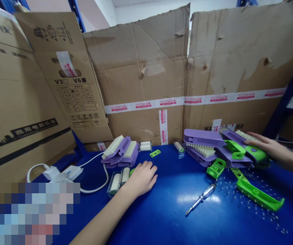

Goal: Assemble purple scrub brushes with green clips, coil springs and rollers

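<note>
My left hand [142, 177] rests palm down on the blue table, fingers slightly bent and apart. Beside its wrist stand clear boxes [115, 182] with white rollers, and a bit of green plastic shows behind the hand. My right hand [265, 142] reaches in from the right with fingers stretched over a purple brush head with pale bristles [242, 135]. Just under it lies a rounded green plastic housing [257, 154]; whether the hand grips it I cannot make out. Nearby lie a green bracket [216, 168], a curved green handle [260, 195] and a screwdriver [202, 198].
Small screws [258, 211] are scattered at the right. Purple brush heads are stacked at left [126, 153] and right [202, 137]. A flat green plate [155, 153] lies at the back. A white power strip [62, 174] with cables is at left. Cardboard walls [146, 78] enclose the table.
</note>
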A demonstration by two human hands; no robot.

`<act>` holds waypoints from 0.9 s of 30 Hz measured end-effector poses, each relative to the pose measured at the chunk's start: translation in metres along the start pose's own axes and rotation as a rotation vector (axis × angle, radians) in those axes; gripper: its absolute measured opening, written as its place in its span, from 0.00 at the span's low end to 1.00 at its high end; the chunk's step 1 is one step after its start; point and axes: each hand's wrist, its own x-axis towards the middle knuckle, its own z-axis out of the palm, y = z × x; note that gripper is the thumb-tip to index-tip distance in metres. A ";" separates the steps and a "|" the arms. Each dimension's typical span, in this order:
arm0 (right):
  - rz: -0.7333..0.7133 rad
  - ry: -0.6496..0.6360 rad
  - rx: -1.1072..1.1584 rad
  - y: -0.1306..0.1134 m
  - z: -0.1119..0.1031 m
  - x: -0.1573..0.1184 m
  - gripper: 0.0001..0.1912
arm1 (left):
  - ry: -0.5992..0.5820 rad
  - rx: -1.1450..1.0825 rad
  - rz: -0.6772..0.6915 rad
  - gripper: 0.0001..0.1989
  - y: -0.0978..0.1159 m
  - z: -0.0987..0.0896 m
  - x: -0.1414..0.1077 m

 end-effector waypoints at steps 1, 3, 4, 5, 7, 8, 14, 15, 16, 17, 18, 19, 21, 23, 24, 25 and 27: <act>0.058 -0.063 0.089 0.002 0.000 0.000 0.29 | -0.001 0.001 -0.001 0.11 0.000 0.000 0.000; 0.156 -0.154 0.262 0.003 -0.001 -0.001 0.30 | -0.003 0.001 -0.004 0.11 0.000 0.000 0.000; 0.176 -0.161 0.315 0.003 -0.001 -0.002 0.29 | -0.005 -0.001 -0.005 0.11 0.000 0.000 0.000; 0.186 -0.163 0.351 0.002 0.000 -0.004 0.29 | -0.006 -0.003 -0.005 0.11 0.000 0.000 0.001; 0.201 -0.164 0.402 -0.002 0.001 -0.008 0.28 | -0.006 -0.006 -0.003 0.11 -0.001 0.000 0.001; 0.216 -0.164 0.421 -0.005 0.002 -0.010 0.28 | -0.005 -0.007 -0.003 0.11 -0.001 0.000 0.001; 0.297 -0.133 0.532 -0.025 0.013 -0.023 0.30 | 0.002 -0.003 -0.003 0.11 0.000 0.002 0.000; 0.301 -0.137 0.551 -0.028 0.015 -0.026 0.31 | 0.003 -0.004 -0.002 0.11 0.000 0.002 0.000; 0.305 -0.145 0.564 -0.030 0.017 -0.028 0.31 | 0.004 -0.004 -0.002 0.11 0.000 0.002 0.001; 0.309 -0.154 0.570 -0.032 0.019 -0.030 0.31 | 0.004 -0.002 -0.001 0.11 0.000 0.002 0.001; 0.312 -0.164 0.569 -0.034 0.020 -0.032 0.32 | 0.002 0.000 -0.001 0.11 0.000 0.001 0.001; 0.313 -0.172 0.562 -0.035 0.021 -0.032 0.32 | 0.002 0.003 -0.001 0.11 0.000 0.001 0.001; 0.295 -0.168 0.531 -0.037 0.021 -0.031 0.33 | 0.004 0.005 -0.002 0.11 0.000 0.001 0.001; 0.223 -0.109 0.465 -0.039 0.016 -0.026 0.35 | 0.008 0.003 -0.002 0.11 0.000 0.001 0.001; 0.164 -0.053 0.406 -0.040 0.012 -0.021 0.35 | 0.009 0.002 -0.002 0.11 -0.001 0.001 0.001; 0.095 0.021 0.319 -0.042 0.007 -0.017 0.36 | 0.009 0.002 -0.003 0.11 -0.001 0.001 0.001; -0.050 0.154 0.045 -0.046 -0.004 -0.007 0.39 | 0.006 0.001 -0.004 0.11 0.000 0.001 0.000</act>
